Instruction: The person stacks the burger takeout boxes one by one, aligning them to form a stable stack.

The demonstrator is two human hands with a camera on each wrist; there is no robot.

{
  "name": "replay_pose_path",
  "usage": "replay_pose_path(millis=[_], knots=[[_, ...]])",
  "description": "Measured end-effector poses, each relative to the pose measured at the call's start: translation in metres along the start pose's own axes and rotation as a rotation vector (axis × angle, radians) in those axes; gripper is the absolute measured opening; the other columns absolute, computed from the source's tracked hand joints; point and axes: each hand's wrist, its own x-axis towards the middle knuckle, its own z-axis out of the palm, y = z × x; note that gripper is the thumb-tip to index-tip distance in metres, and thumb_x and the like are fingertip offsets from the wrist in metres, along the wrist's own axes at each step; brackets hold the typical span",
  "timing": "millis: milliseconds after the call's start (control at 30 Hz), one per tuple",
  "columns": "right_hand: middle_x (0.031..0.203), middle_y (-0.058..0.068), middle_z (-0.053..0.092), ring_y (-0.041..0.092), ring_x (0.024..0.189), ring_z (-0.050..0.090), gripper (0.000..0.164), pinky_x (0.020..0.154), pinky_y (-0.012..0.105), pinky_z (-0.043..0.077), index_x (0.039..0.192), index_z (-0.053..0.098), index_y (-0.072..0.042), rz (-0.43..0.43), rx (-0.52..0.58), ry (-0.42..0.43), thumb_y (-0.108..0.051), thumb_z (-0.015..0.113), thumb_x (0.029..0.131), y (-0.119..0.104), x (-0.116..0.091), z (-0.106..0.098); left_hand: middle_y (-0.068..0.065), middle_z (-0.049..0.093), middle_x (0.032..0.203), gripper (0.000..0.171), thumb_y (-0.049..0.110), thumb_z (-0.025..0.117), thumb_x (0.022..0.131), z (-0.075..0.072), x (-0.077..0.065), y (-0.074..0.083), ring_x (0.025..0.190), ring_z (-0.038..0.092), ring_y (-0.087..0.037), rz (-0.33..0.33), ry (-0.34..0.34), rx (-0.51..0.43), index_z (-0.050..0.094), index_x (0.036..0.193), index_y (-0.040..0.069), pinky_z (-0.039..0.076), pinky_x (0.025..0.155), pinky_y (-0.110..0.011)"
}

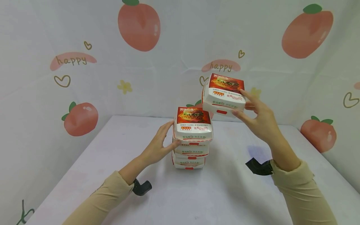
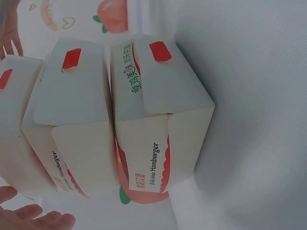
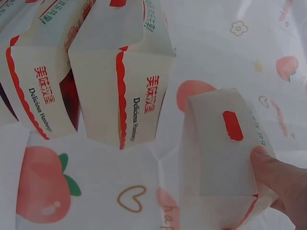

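Three white and red hamburger boxes stand stacked on the table, the top hamburger box (image 1: 193, 125) showing a burger picture on its lid. My left hand (image 1: 157, 147) touches the left side of that top box, thumb near its front corner and fingers extended along the side. In the left wrist view, fingers (image 2: 36, 218) show at the lower left beside the stack. To the upper right, my right hand (image 1: 260, 117) grips another hamburger box (image 1: 223, 95) by its right side, holding it tilted in the air. The thumb (image 3: 276, 167) presses its front in the right wrist view.
The stack's bottom box (image 1: 188, 162) rests on a white-covered table (image 1: 225, 200). Behind hangs a white cloth (image 1: 174, 62) printed with peaches and hearts. Black curved pieces (image 1: 142, 187) are attached near both sleeve cuffs.
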Motion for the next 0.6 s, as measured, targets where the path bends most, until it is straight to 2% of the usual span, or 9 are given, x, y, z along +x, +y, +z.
replay_pose_path(millis=[267, 600], knots=[[0.131, 0.020, 0.050, 0.042, 0.119, 0.049, 0.071, 0.090, 0.066, 0.042, 0.145, 0.027, -0.038, -0.034, 0.033, -0.028, -0.032, 0.066, 0.086, -0.008, 0.001, 0.007, -0.009, 0.020, 0.153, 0.075, 0.031, 0.061, 0.090, 0.001, 0.000, -0.001, 0.143, 0.020, -0.028, 0.001, 0.005, 0.006, 0.016, 0.150, 0.017, 0.031, 0.110, -0.056], [0.131, 0.016, 0.052, 0.040, 0.120, 0.050, 0.070, 0.090, 0.063, 0.043, 0.145, 0.029, -0.037, -0.070, 0.068, -0.071, -0.033, 0.066, 0.086, -0.019, 0.001, 0.015, -0.008, 0.021, 0.153, 0.075, 0.031, 0.061, 0.090, 0.001, 0.002, -0.002, 0.143, 0.021, -0.027, 0.010, 0.008, 0.005, 0.017, 0.149, 0.017, 0.032, 0.110, -0.055]])
